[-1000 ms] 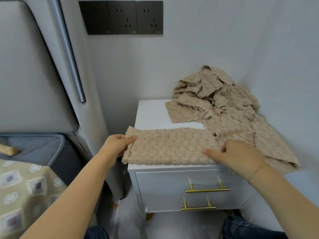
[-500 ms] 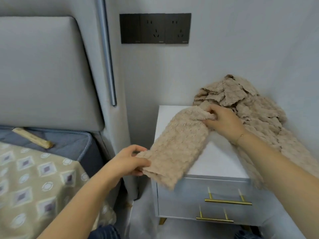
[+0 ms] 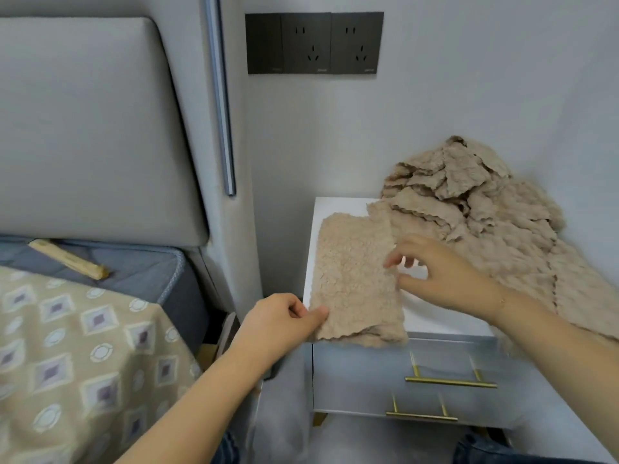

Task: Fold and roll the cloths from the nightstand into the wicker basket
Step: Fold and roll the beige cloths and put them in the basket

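A folded beige cloth (image 3: 355, 279) lies lengthwise on the left part of the white nightstand (image 3: 435, 316), its near end hanging over the front edge. My left hand (image 3: 284, 319) pinches the cloth's near left corner. My right hand (image 3: 438, 272) hovers at the cloth's right edge with fingers spread, holding nothing. A heap of crumpled beige cloths (image 3: 475, 209) fills the back right of the nightstand and spills toward the right wall. No wicker basket is in view.
A bed with a patterned cover (image 3: 73, 346) and grey mattress stands at the left, a padded headboard (image 3: 87, 128) behind it. A wooden stick (image 3: 68, 258) lies on the mattress. The nightstand has drawers with gold handles (image 3: 450, 381). Dark wall sockets (image 3: 315, 43) sit above.
The cloth was turned from lying across the front edge to lying lengthwise on the nightstand. My right hand carried its far end back, then let go. My view shifted left.
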The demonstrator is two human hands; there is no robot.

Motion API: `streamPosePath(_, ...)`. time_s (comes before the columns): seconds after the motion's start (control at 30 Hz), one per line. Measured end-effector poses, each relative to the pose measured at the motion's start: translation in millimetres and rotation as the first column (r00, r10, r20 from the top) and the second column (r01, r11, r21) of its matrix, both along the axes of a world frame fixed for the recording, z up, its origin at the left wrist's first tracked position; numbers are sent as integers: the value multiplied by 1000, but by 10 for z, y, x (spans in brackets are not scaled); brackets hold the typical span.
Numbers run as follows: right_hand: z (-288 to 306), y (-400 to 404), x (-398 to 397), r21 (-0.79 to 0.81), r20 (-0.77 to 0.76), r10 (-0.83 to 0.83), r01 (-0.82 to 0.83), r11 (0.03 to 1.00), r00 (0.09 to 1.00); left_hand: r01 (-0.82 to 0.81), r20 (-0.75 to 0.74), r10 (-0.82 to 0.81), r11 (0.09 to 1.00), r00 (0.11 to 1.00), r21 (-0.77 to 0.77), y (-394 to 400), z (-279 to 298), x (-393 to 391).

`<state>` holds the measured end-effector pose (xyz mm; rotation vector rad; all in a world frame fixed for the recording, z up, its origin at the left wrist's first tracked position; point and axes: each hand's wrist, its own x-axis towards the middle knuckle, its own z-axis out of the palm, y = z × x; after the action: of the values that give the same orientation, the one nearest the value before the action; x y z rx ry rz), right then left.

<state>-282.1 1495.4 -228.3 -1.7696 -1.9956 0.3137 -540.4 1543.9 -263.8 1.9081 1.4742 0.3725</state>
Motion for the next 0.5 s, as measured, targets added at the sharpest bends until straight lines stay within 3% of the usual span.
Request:
streamPosePath(0.13, -171, -530, -90, -123, -140, 50, -67, 990, 989, 30, 86, -16, 987, 996, -159, 47, -27, 17)
streamPosePath(0.23, -338, -607, -122, -138, -138, 52, -71, 988, 989, 55, 149, -23, 976, 989, -213, 51, -11, -10)
streamPosePath(0.43, -396, -660, -260, -50, -274, -32, 19, 999, 961, 54, 104, -39, 988, 994, -147, 22, -27, -43)
streamPosePath(0.5, -435, -677, -309, -23, -205, -42, 38, 999, 978, 61, 86, -50, 989, 995, -131, 7, -39, -43)
